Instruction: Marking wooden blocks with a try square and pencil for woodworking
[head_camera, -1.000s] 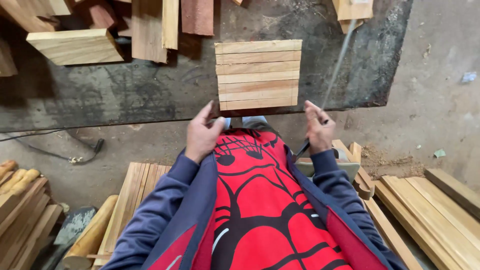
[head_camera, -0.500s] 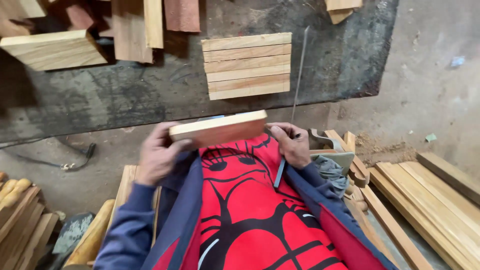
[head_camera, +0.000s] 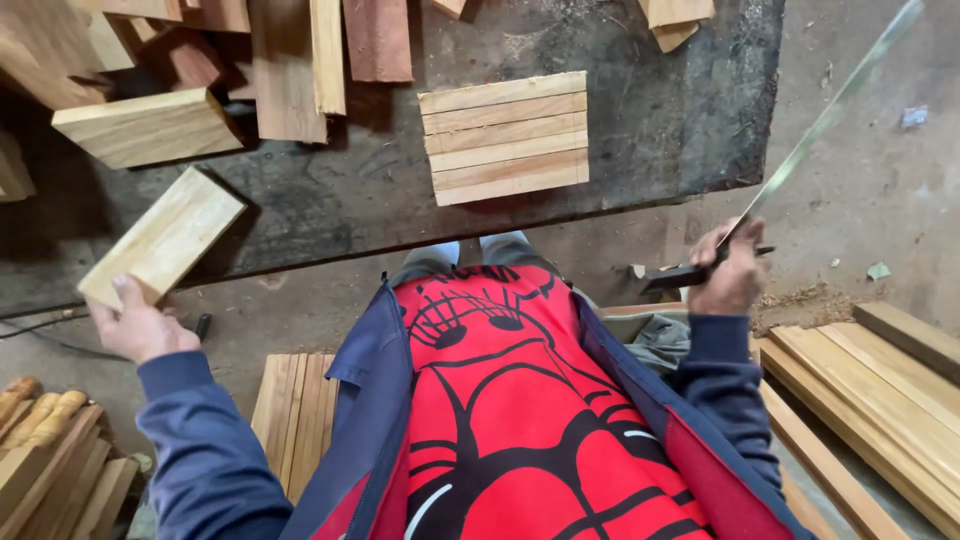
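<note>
The bench (head_camera: 300, 240), a dark slab, fills the upper part of the frame. On it, at upper centre, lies the panel (head_camera: 505, 138) of five pale strips set edge to edge; it has not shifted on the bench since a second ago. More offcuts lie along the top edge, with one thick block (head_camera: 145, 126) at upper left.

Stacked boards (head_camera: 880, 370) lie on the floor at lower right, and a slatted piece (head_camera: 295, 410) sits at lower centre-left.

What has changed: your hands have parted. One second ago both were at frame centre, at the near edge of the panel. Half a second ago your left hand held a plank across your chest. Now your left hand (head_camera: 140, 325) is at mid-left, closed on the near end of that plank (head_camera: 165, 240), whose far end overlaps the bench edge. Your right hand (head_camera: 730, 275) has swung out to mid-right and grips the dark handle of a long blade (head_camera: 820, 125), which slants up to the upper-right corner.

Judgement: the plank has gone from chest to bench edge, and the blade is raised well apart from it.
</note>
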